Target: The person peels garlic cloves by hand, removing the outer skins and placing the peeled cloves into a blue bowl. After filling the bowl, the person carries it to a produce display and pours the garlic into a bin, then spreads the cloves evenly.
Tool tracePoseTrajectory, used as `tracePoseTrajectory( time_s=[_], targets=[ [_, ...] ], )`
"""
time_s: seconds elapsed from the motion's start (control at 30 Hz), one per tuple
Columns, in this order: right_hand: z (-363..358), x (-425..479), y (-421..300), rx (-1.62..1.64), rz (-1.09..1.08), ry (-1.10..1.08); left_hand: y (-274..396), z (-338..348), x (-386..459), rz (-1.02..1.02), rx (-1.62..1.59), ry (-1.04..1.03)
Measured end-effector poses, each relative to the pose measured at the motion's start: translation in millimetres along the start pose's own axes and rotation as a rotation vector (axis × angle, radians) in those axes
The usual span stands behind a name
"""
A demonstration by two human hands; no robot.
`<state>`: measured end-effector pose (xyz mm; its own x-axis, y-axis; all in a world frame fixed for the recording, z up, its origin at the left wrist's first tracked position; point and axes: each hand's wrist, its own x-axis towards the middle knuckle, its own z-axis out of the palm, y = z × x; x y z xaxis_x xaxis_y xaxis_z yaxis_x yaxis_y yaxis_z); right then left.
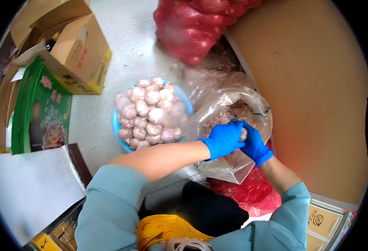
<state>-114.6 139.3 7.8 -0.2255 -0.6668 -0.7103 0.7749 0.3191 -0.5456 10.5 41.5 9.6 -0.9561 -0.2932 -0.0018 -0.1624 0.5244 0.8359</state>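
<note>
Both of my hands wear blue gloves and meet over the mouth of a clear plastic bag. My left hand reaches across from the left, its fingers curled against a pale garlic bulb. Gripping the same bulb from the other side is my right hand; the fingers hide most of the bulb. Loose papery garlic skins lie inside the bag. To the left of my hands, a light-blue basin is heaped with whole garlic bulbs.
A red mesh sack full of round produce stands beyond the bag. Red netting lies nearer me. A tan panel borders the right side. On the left are an open cardboard box, a green carton and a white board.
</note>
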Motion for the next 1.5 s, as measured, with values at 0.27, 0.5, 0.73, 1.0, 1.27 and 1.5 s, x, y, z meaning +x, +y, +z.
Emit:
tracePoseTrajectory(
  time_s=[0.27, 0.5, 0.73, 1.0, 1.27, 1.5],
  targets=[
    [-39, 3, -10, -1.09, -0.138, 0.132, -52, -1, -4, -0.326, -1.261, -0.437],
    [-20, -8, -14, -1.366, -0.394, 0.124, -57, -45, -25, -0.453, -1.49, -0.499],
    [-35, -9, -26, -1.613, -0.599, 0.105, -38, -139, -117, 0.047, 0.56, 0.106],
    [-46, 117, -58, -1.968, -0.485, 0.136, -94, -120, -191, -0.231, 0.804, 0.206],
    [11, 107, -43, -2.665, -0.267, 0.093, -113, -125, -211, -0.272, 0.659, 0.284],
    [-20, 78, -52, -0.942, -0.162, 0.236, -108, -124, -202, -0.117, 0.675, 0.351]
  ],
)
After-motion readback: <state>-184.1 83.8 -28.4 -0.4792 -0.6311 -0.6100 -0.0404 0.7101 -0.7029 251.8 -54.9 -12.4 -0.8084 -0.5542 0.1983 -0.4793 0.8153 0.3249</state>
